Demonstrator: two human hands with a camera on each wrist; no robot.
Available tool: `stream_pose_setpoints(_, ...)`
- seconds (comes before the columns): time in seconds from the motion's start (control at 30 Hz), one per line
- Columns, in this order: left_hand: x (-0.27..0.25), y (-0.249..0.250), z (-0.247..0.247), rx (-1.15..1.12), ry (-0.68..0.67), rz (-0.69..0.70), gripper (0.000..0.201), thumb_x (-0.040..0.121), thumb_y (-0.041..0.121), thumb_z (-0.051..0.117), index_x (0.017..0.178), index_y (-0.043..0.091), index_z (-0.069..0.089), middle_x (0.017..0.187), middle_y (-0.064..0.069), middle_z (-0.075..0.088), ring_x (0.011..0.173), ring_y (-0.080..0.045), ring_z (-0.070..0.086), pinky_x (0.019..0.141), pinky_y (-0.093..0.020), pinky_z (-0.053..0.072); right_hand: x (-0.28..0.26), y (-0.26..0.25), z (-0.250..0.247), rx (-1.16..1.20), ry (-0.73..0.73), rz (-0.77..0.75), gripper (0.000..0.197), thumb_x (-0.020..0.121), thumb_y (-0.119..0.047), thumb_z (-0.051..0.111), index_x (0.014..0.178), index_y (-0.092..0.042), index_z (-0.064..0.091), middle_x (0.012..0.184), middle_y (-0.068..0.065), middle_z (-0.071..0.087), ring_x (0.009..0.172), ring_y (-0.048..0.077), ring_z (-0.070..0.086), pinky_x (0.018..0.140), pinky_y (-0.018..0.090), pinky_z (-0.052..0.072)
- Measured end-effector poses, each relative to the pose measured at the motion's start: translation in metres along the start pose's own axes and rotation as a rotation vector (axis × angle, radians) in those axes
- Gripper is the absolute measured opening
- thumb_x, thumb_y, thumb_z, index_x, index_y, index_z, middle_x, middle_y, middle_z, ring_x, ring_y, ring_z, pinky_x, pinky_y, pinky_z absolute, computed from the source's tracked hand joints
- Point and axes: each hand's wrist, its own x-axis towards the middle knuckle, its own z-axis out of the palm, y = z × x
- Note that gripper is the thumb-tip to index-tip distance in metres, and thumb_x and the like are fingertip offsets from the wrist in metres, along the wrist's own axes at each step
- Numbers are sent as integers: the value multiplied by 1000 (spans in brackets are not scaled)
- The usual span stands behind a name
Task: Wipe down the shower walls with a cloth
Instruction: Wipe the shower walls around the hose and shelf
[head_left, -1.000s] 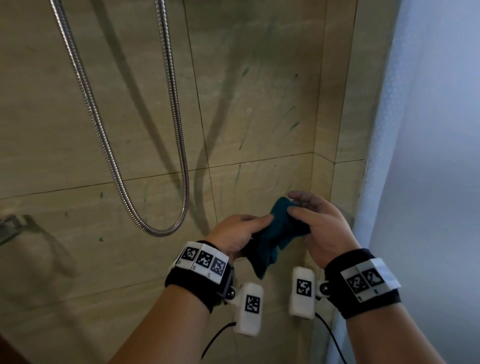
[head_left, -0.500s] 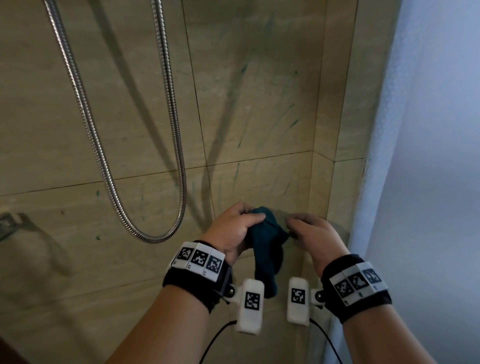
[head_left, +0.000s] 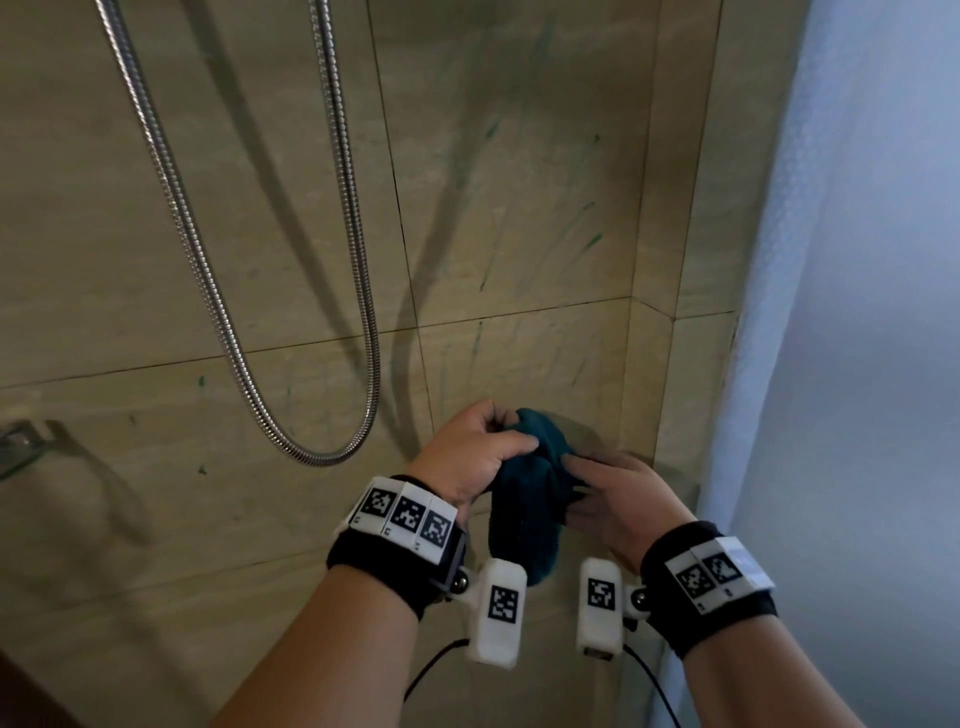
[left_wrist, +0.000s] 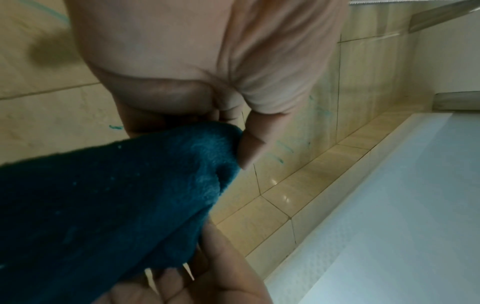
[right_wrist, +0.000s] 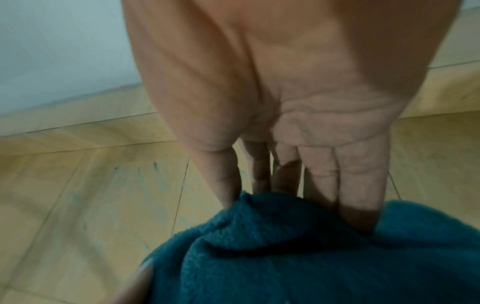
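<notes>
The left hand (head_left: 475, 457) is curled around the upper fold of a teal cloth (head_left: 530, 499), thumb and fingers pinched on the fabric. The right hand (head_left: 615, 499) is laid against the cloth's other side, its fingers (right_wrist: 358, 185) nearly straight and pressed into the folds, the thumb beside them. The cloth is held bunched between both hands, in front of the lower shower wall (head_left: 519, 208), its loose end hung down between the wrists. Green streaks are seen on the beige tiles. A metal shower hose (head_left: 332, 457) is looped to the left; a pale curtain (head_left: 857, 312) is hung to the right.
</notes>
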Motion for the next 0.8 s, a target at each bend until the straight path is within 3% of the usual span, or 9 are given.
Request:
stream_pose_setpoints(0.13,2,-6,-2,-28,34,33,24,92,-6,69,89,14,57,78,-8,68,67,-21,67,57,-29,52,2,-2,3,-33,61,-9,20,95,-24,73,114,-18,74,113,17,75,100,38,73,96,55,56)
stream_pose_setpoints(0.2,1,-7,-1,-37,40,45,24,92,-7,67,89,15,57,78,-7,68,67,-21,67,60,-30,54,2,-2,5,-129,71,-18,21,93,-37,74,110,-24,74,111,16,74,98,35,72,91,50,58)
stream_pose_setpoints(0.27,1,-8,0,-56,48,48,25,93,-7,66,89,15,56,82,-10,68,72,-24,67,65,-34,54,1,-2,8,-175,44,5,25,95,-41,70,111,-22,73,106,19,75,97,38,73,92,53,59)
stream_pose_setpoints(0.37,2,-10,0,-68,64,53,25,95,-6,65,90,16,55,91,-15,66,81,-28,64,67,-35,53,-1,1,9,-112,-16,-20,25,99,-29,68,118,-13,70,114,29,71,103,42,72,99,60,53)
stream_pose_setpoints(0.43,3,-11,0,-65,79,65,25,94,-5,66,92,17,55,94,-15,67,82,-29,65,67,-35,54,0,1,7,-91,-5,-85,25,100,-18,66,123,-11,67,104,26,74,91,35,75,90,51,60)
stream_pose_setpoints(0.5,3,-11,-1,-46,118,86,25,93,-5,68,95,17,56,98,-13,69,82,-27,66,67,-36,54,1,-2,4,-78,28,-120,24,101,-11,62,125,-14,63,92,16,78,82,28,77,75,39,63)
stream_pose_setpoints(0.63,6,-13,-3,122,168,152,30,88,3,77,104,22,61,111,-7,73,94,-24,72,72,-37,59,3,-8,-4,53,109,-114,23,102,-7,58,124,-13,64,86,13,76,72,26,75,68,38,60)
stream_pose_setpoints(0.73,5,-11,-2,234,175,161,30,83,11,80,104,29,68,110,2,74,101,-18,72,89,-42,62,4,-12,-5,127,149,-117,22,103,-7,55,121,-11,66,98,20,74,85,33,73,69,41,61)
stream_pose_setpoints(0.8,5,-10,-2,237,171,145,31,75,19,78,103,31,73,107,3,77,101,-18,73,93,-47,61,3,-16,-5,128,152,-136,21,102,-6,56,120,-11,67,103,21,74,91,36,73,75,44,62)
